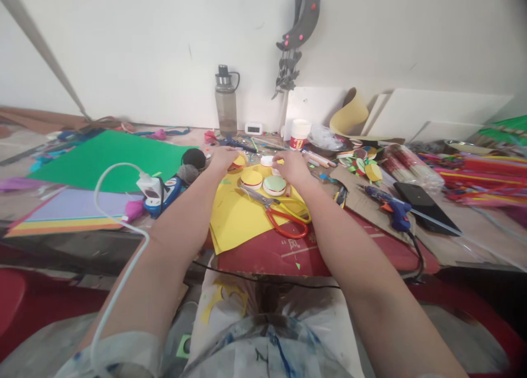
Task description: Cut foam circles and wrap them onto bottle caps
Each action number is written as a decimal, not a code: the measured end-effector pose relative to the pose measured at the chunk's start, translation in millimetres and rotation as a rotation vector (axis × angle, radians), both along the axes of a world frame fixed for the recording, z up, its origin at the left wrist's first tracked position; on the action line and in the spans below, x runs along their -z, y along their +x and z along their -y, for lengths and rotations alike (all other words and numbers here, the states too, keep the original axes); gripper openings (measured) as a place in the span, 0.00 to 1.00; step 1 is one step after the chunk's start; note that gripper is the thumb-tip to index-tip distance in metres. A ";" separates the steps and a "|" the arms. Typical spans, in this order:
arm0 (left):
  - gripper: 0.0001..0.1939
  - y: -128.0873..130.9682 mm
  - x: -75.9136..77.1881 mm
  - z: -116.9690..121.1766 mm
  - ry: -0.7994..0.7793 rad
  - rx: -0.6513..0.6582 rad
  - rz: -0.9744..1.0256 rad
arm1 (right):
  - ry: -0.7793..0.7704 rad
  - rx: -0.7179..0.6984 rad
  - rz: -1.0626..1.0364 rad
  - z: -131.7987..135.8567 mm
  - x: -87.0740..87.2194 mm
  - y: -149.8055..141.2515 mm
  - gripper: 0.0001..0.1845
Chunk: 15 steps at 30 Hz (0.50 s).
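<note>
Several small round discs with white sides lie on yellow sheets in the middle of the table. My left hand is closed at the edge of a disc with an orange-yellow top. Curled over another pale disc is my right hand, its fingers partly covering it. Between the hands sits a white-topped disc. Nearer to me are a yellow-topped disc and a green-topped disc. Scissors with red and yellow handles rest open on the yellow sheets.
Green sheet, coloured paper stack and blue plug adapter lie left. Behind stand a bottle, small clock and paper cup. Glue gun, black phone and pipe cleaners are right.
</note>
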State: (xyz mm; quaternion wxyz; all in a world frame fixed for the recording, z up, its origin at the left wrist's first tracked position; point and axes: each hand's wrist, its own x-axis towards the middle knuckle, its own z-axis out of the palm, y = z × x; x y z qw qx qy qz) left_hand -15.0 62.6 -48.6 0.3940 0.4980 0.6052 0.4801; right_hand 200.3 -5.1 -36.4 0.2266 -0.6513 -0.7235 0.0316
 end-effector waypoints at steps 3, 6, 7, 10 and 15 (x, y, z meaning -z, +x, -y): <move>0.06 0.0 1.1 -1.0 -0.008 0.001 0.005 | -0.033 -0.013 0.038 0.7 -0.2 3.0 0.17; 0.07 0.1 2.2 -3.7 -0.017 -0.003 0.023 | -0.052 0.013 0.070 3.7 -4.9 11.1 0.26; 0.08 -0.2 2.0 -5.0 -0.017 -0.009 0.033 | -0.059 0.013 0.095 4.9 -6.4 13.9 0.27; 0.12 -3.0 -1.7 -8.5 0.000 -0.045 0.059 | -0.109 -0.009 0.203 7.2 -7.6 19.6 0.28; 0.17 -9.5 -11.6 -9.3 0.084 -0.113 0.122 | -0.125 -0.065 0.301 5.4 -1.0 18.2 0.29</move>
